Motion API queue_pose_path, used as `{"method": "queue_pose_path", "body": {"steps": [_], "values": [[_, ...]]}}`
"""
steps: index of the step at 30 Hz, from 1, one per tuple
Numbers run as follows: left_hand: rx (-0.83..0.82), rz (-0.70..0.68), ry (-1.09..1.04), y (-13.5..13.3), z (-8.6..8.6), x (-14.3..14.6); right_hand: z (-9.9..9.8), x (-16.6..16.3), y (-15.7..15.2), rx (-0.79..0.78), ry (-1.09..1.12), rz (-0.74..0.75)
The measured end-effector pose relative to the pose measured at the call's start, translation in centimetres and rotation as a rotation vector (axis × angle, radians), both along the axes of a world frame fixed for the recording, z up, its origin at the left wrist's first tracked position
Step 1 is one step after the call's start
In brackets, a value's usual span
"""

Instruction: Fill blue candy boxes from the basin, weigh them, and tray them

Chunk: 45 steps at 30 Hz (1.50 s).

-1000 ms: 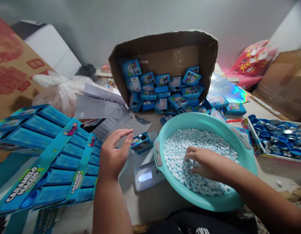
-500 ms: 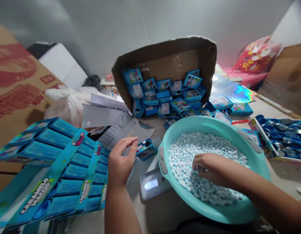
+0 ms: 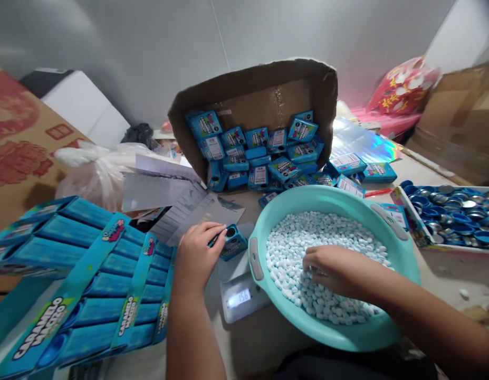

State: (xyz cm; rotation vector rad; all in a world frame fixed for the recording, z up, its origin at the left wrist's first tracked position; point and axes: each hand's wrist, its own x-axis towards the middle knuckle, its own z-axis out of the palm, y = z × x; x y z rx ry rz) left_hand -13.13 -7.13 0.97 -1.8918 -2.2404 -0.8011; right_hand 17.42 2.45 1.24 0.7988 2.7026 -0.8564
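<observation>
A small blue candy box (image 3: 233, 246) with a round hole in its top stands on a digital scale (image 3: 244, 300), whose display appears to read 156. My left hand (image 3: 199, 250) is at the box's left edge, thumb and fingertips drawn together; what lies between them is hidden. On the right, a turquoise basin (image 3: 335, 198) holds a heap of small white and pale blue candies (image 3: 331, 227). My right hand (image 3: 331, 269) reaches into that heap with curled fingers closed among the candies, its fingertips partly hidden.
Behind stands a tipped cardboard box (image 3: 248, 97) full of blue candy boxes (image 3: 258, 177). Blue display cartons (image 3: 82, 274) are stacked at left. A tray of blue lids (image 3: 458, 208) lies at right, near a loose candy (image 3: 463, 294). Papers (image 3: 165, 184) lie behind my left hand.
My left thumb and fingers have closed together at the box. The white candy on its top no longer shows. The scale reading went from 157 to 156. My right hand stays in the candies.
</observation>
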Motion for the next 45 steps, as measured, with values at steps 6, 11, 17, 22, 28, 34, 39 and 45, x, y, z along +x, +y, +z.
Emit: {"method": "queue_pose_path", "body": {"steps": [6,11,17,22,28,34,39,45], "values": [[0.092,-0.031,0.139,0.1,0.8,1.0,0.2,0.2,0.0,0.000,-0.004,0.002],[0.240,-0.210,-0.133,-0.3,3.1,5.8,0.0,0.2,0.1,0.015,0.001,-0.006],[0.047,-0.138,-0.134,-0.9,3.8,6.5,-0.5,0.4,0.4,0.044,-0.020,-0.026],[0.083,0.055,-0.182,-1.7,2.9,3.0,-0.4,0.5,0.4,0.041,-0.042,-0.019],[0.157,0.110,-0.203,-3.0,2.6,2.3,-0.6,0.6,0.4,0.032,-0.022,-0.026],[0.081,0.170,-0.243,-3.4,1.6,1.3,-0.6,0.6,0.5,0.010,-0.023,-0.030],[-0.004,0.198,-0.295,-3.5,0.7,0.8,-0.4,0.6,0.5,0.023,-0.024,-0.046],[-0.003,0.187,-0.359,-4.5,0.5,1.1,-0.4,0.6,0.5,0.019,-0.023,-0.050]]}}
